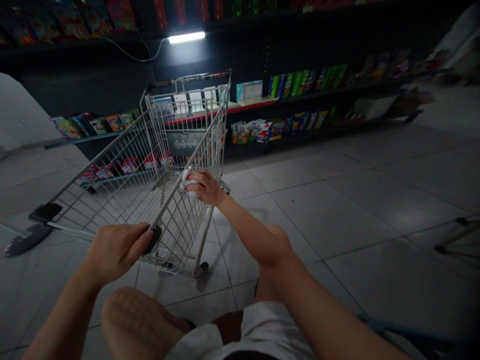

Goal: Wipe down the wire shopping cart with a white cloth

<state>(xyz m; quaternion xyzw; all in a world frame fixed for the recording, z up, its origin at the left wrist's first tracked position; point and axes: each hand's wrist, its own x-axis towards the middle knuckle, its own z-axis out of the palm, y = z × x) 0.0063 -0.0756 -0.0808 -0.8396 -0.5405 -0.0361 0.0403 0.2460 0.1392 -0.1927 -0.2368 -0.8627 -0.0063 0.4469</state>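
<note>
A metal shopping cart (180, 200) stands right before me, its basket of wire bars holding nothing that I can see. My left hand (116, 247) is closed over the near corner of the basket's top rim, by a black plastic corner piece (153, 239). Farther along the same side rim, my right hand (206, 187) presses a crumpled white cloth (186, 180) around the bar. The fingers of that hand are bent over the cloth. A grey panel (184, 144) sits at the cart's far end, below its handle (198, 77).
Behind the cart run dark store shelves (307, 95) with snack bags (258, 131), green and blue tubes (296, 84) and boxes. A lit tube lamp (186, 37) hangs there on a cable. Grey tiles (300, 200) cover the floor. At left lies a dark stand base (28, 240).
</note>
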